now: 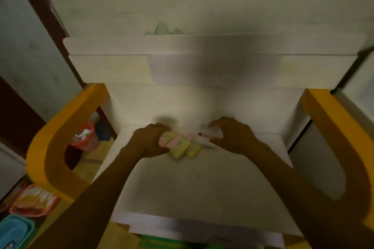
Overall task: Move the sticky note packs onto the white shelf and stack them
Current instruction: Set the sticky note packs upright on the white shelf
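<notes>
A flat white shelf board (202, 184) with tall curved yellow side panels (50, 153) fills the middle of the head view, and every sticky note pack in sight lies at the back of that board, close to its low rear step.

The left hand (149, 141) comes in from the lower left and curls its fingers and thumb around a pink and pale yellow sticky note pack (167, 140), which rests on the shelf. Just to the right of that pack, and touching it, lie two pale yellow rectangular sticky note packs (185, 148) side by side, flat on the board and turned at a slant to its front edge.

The right hand (230, 135) reaches in from the lower right, fingers bent over and thumb underneath, clamped on a white and pink sticky note pack with a small dark dot (208, 135). This pack sits at the right end of the cluster, beside the yellow ones; the blur hides whether it is lifted off the board or resting on it.

Left of the shelf, beyond the yellow panel, a small red plastic basket (87, 137) stands on the floor. Further toward the lower left corner sit an orange patterned container (34, 201) and a light blue plastic tub (14, 232).
</notes>
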Motion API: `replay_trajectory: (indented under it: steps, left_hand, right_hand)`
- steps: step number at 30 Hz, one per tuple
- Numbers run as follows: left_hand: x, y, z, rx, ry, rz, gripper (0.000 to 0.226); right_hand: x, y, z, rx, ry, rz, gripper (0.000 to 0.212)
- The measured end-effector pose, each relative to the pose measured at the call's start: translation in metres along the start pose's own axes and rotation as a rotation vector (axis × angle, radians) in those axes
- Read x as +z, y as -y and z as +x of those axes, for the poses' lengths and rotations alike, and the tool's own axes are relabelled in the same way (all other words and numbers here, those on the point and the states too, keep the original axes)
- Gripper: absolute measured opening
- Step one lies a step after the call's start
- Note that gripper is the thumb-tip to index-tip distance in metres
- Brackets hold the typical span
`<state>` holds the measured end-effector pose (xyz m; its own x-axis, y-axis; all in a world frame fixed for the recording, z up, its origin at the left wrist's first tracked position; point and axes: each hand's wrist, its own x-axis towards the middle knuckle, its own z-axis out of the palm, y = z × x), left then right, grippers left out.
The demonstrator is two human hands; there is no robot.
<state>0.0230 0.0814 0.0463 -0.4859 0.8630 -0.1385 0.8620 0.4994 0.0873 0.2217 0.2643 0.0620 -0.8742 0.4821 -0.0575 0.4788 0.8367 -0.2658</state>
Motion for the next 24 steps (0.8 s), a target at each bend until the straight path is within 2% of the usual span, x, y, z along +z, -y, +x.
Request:
replay_trajectory:
  steps: [5, 12, 14, 19, 24]
  left_hand:
    - [0.020, 0.016, 0.035, 0.144, 0.123, 0.021, 0.087]
    - [0.054, 0.016, 0.075, 0.252, 0.306, 0.036, 0.101]
    - [0.064, 0.017, 0.080, 0.273, 0.326, 0.062, 0.099]
    - [0.067, 0.015, 0.089, 0.370, 0.254, 0.110, 0.091]
    - [0.045, 0.015, 0.089, 0.407, 0.169, 0.060, 0.084]
  right_hand:
    - [0.017, 0.004, 0.011, 0.074, 0.018, -0.005, 0.053]
    - [0.040, 0.004, 0.008, 0.109, 0.029, -0.047, 0.052]
    - [0.047, 0.002, 0.005, 0.129, 0.048, -0.061, 0.051]
    - [0.058, -0.004, 0.005, 0.187, 0.048, -0.016, 0.050]
    - [0.067, -0.007, 0.014, 0.278, 0.002, 0.102, 0.051]
